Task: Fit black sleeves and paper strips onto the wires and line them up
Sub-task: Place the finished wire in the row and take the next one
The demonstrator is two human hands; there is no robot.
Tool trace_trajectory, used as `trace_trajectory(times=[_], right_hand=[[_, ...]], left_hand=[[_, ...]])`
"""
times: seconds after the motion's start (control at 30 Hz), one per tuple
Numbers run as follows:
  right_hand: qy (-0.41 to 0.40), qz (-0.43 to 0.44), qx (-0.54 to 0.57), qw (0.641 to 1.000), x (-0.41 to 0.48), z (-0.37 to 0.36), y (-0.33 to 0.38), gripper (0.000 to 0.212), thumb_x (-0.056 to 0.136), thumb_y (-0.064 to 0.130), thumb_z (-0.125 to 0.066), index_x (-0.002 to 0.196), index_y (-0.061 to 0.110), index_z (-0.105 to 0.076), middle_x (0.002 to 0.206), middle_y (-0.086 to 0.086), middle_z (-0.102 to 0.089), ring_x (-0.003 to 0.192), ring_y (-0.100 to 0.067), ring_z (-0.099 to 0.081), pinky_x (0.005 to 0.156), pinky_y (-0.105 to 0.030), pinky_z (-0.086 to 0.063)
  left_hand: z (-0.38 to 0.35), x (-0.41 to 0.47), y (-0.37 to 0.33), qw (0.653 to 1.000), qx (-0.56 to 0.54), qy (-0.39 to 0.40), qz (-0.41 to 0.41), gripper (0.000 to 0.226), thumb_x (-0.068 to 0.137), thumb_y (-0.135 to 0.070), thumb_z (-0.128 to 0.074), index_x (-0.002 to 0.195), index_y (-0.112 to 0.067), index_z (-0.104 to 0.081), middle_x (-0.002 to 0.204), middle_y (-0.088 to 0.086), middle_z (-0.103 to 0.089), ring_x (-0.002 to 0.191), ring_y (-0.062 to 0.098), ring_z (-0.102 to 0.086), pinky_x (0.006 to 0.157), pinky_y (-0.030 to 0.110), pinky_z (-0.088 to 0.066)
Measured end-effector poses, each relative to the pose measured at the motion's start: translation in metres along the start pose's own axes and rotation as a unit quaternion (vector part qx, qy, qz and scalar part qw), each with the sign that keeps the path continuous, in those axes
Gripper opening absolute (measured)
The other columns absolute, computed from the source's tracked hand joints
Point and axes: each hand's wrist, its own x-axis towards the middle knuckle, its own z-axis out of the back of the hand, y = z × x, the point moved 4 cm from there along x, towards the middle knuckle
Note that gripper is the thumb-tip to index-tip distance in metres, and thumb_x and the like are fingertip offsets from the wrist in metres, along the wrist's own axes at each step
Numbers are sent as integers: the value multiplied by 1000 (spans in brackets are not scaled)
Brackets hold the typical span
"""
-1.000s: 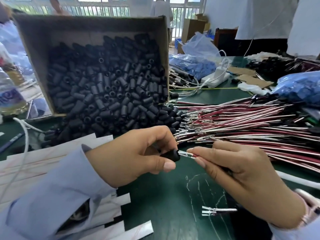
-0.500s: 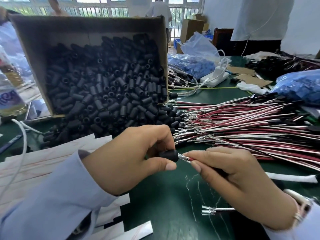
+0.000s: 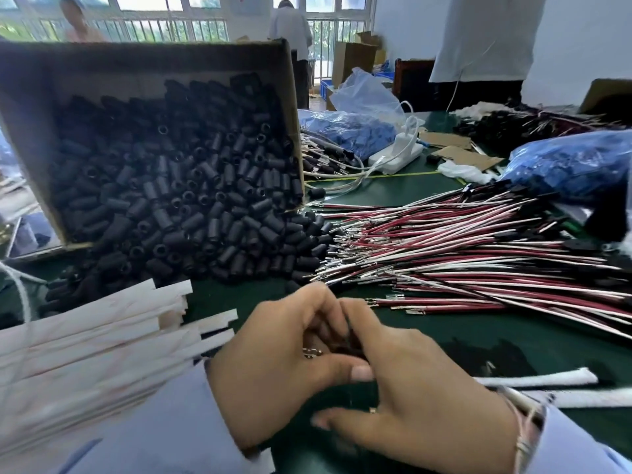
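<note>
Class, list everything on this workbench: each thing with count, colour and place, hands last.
Box: one, brown, back left, tipped on its side.
Sleeves: many, black, in box and spilling out front.
Wires: many, red and white, right.
Paper strips: stack, white, front left.
Bags: two, blue, back centre and far right.
Power strip: one, white, back centre.
Braided tubes: two, white, front right.
Table: one, green, under everything.
Held sleeve: one, black, between both hands, mostly hidden.
Left hand: one, grips held sleeve.
Right hand: one, pinches held sleeve.
</note>
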Motion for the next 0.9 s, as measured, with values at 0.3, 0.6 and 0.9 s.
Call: trace_trajectory(times=[0.3, 0.6, 0.9], right_hand=[[61, 18, -42, 997, 4, 30, -20, 38, 88, 59, -46, 89, 25, -63, 85, 13, -56, 85, -4, -47, 76, -22, -40], [-7, -292, -227, 929, 2, 75, -123, 45, 67, 71, -66, 91, 34, -52, 93, 12, -51, 88, -10, -52, 68, -26, -39], [-79, -272, -138, 949, 1, 79, -129, 19, 89, 25, -65, 77, 25, -50, 74, 2, -62, 71, -20, -55, 68, -34, -43]], left_hand=[[10, 6, -10, 982, 164, -59, -68, 47, 72, -65, -53, 57, -21, -61, 48, -10, -59, 45, 6, -54, 46, 19, -41], [-67, -10, 5, 901, 406, 141, -58, 56, 69, -73, -22, 100, -52, -65, 89, -22, -60, 79, -4, -60, 66, 10, -48], [-51, -7, 5, 899, 389, 196, -34, 64, 87, -64, -45, 142, -39, -23, 134, -6, -27, 124, 12, -25, 102, 32, -23]])
